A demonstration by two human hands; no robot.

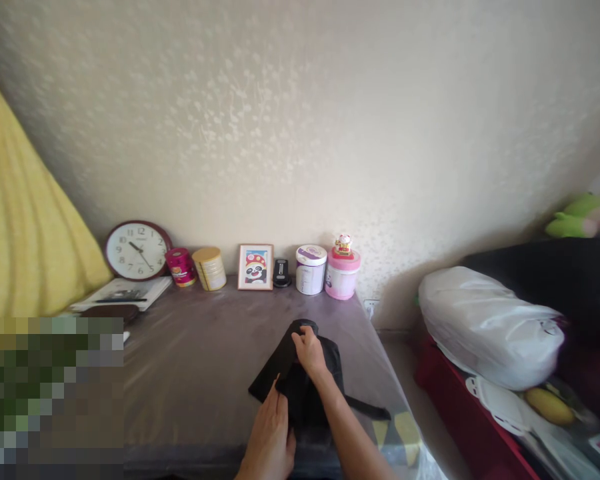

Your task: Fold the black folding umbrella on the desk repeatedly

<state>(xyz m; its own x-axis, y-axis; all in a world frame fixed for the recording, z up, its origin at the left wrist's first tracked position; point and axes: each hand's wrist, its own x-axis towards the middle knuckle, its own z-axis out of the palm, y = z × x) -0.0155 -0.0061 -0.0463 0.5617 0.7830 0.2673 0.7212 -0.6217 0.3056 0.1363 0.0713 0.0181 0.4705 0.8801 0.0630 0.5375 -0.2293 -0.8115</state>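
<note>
A black cloth item with a strap [325, 400] lies bunched on the table in front of me; its exact kind does not show. My right hand [309, 351] is closed on its upper part, fingers curled into the fabric. Lower and to the left, my left hand [271, 427] has its fingers pressed together along the near left edge, with the thumb below and cloth between. One end of the strap trails off to the right, over the tabletop.
A grey covered table [195, 373] stands against the wall. Along its back are a clock [139, 250], several canisters [311, 273], a framed panda picture [255, 268] and a lucky cat figure [343, 245]. To the right, a white plastic bag [485, 323] rests above a red box [460, 400].
</note>
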